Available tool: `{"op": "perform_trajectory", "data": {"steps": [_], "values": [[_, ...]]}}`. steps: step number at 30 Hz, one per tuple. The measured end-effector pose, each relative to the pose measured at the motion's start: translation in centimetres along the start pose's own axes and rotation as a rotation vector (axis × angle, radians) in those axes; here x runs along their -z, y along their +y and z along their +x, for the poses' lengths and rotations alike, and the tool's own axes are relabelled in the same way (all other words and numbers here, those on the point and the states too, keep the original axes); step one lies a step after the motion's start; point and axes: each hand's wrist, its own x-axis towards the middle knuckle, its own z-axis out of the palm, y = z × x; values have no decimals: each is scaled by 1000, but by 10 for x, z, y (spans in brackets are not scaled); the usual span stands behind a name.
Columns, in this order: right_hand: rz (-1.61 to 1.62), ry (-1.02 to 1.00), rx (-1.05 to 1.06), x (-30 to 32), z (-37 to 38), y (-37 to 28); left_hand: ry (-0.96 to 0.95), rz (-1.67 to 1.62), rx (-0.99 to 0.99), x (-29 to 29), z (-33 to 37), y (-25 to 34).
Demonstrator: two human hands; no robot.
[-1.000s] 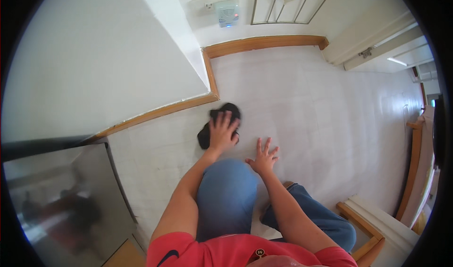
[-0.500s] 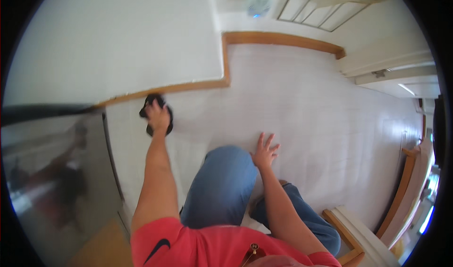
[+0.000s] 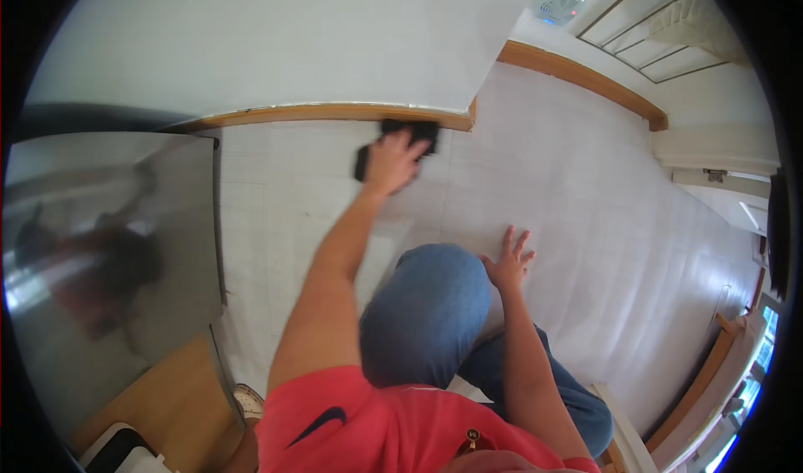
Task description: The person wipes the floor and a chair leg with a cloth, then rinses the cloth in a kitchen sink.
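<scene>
My left hand (image 3: pixel 393 163) presses a dark cloth (image 3: pixel 427 130) against the pale floor, its fingers over the fabric. The cloth, slightly blurred, touches the foot of the wooden baseboard (image 3: pixel 335 113), close to the wall's corner. Beside my bent knee, my right hand (image 3: pixel 510 264) rests on the floor (image 3: pixel 585 197) with fingers spread and nothing in them.
A shiny grey appliance front (image 3: pixel 109 247) stands on the left, with a wooden panel (image 3: pixel 184 389) below it. A small pale device (image 3: pixel 560 0) with lights is on the far wall, near a wire rack (image 3: pixel 644 42). Wood-framed furniture (image 3: pixel 694 381) is at the right.
My left hand has slid the dark cloth rightward along the baseboard toward the corner. My right hand still leans on the floor. The whole view has shifted, showing more of the appliance.
</scene>
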Motion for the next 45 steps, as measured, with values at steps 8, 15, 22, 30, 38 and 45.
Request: {"op": "perform_trajectory", "data": {"steps": [8,15,22,30,38,45], "values": [[-29,-20,-10,3,0,-7,33,238,1029,12,-64,-118],[-17,14,0,2,2,-8,29,-197,25,-49,11,127],[16,34,-14,-11,9,0,-74,-253,-134,-12,-28,93],[-23,85,-15,-26,18,-2,-492,-13,935,57,-285,-74],[-17,31,-22,-21,20,-3,-7,129,623,4,-189,8],[-10,59,25,-28,23,12,-309,-181,238,25,-187,37]]}}
